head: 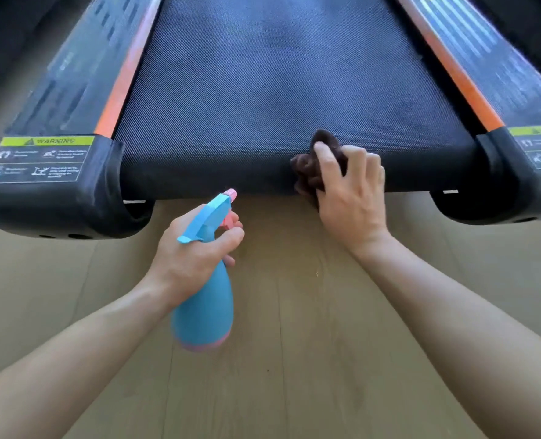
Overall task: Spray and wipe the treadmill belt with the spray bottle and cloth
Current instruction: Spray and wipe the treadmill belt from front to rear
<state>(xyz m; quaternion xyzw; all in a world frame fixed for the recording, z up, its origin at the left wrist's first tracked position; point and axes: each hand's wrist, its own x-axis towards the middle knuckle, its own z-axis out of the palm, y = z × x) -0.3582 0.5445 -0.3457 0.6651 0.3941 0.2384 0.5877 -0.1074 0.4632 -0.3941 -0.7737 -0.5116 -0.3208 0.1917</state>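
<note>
The dark textured treadmill belt (pixel 278 90) fills the upper middle of the head view, its rear edge rolling down toward me. My left hand (pixel 193 251) grips a blue spray bottle (pixel 205 312) with a pink nozzle and base, held above the floor just in front of the belt's rear edge, nozzle pointing toward the belt. My right hand (pixel 351 191) holds a crumpled dark brown cloth (pixel 307 166) against the rear edge of the belt, right of centre. Part of the cloth is hidden under my fingers.
Orange strips and black side rails (pixel 82 77) run along both sides of the belt. Black end caps with yellow warning labels (pixel 47 160) stand at the left and right rear corners. Light wooden floor (pixel 294 359) lies under my arms.
</note>
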